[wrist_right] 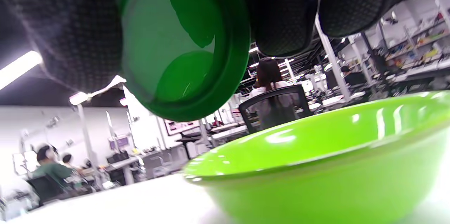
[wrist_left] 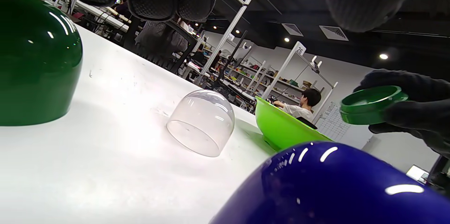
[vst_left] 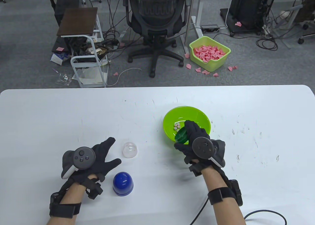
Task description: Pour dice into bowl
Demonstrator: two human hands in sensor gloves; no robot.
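Observation:
A lime green bowl (vst_left: 196, 114) stands right of the table's middle, with several white dice (vst_left: 177, 127) lying in it. My right hand (vst_left: 187, 139) grips a small dark green cup (vst_left: 181, 135), tilted on its side over the bowl's near rim, mouth toward the dice. In the right wrist view the cup (wrist_right: 182, 48) looks empty above the bowl (wrist_right: 316, 153). My left hand (vst_left: 108, 152) rests on the table at the left with its fingers spread and holds nothing.
A clear dome cap (vst_left: 130, 150) and a blue dome (vst_left: 123, 183) sit on the table beside my left hand. The left wrist view also shows a dark green dome (wrist_left: 35, 58) close under that hand. The table's far edge runs behind the bowl.

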